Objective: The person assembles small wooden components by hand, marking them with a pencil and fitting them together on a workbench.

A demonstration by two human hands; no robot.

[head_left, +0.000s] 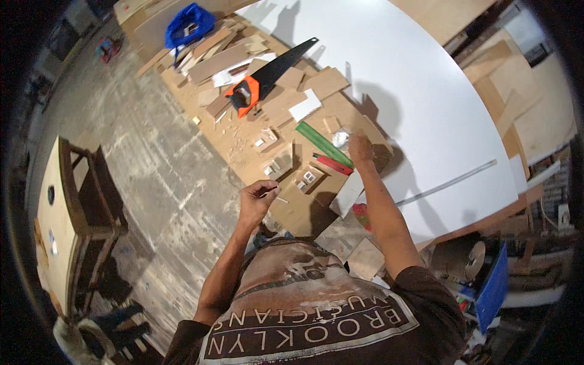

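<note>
On the left, my left hand (258, 199) is pinched on a thin white stick (282, 199) over the near edge of the wooden board. My right hand (361, 149) is closed at a small shiny whitish plastic bag (340, 138); its fingertips are partly hidden. Just below that bag lies a green straight strip (325, 145), with a red-handled cutter (333, 163) beside it. Between my hands sit small wooden pieces with white fittings: one (309, 177) nearest me, another (278, 163) behind it and a third (266, 140) farther back.
A handsaw (244, 96) with an orange and black handle lies on wood offcuts (222, 64). Behind them is a blue bag (190, 25). A large white sheet (426, 91) spreads to the right, bearing a metal ruler (447, 182). A wooden cabinet (64, 201) stands on the floor at left.
</note>
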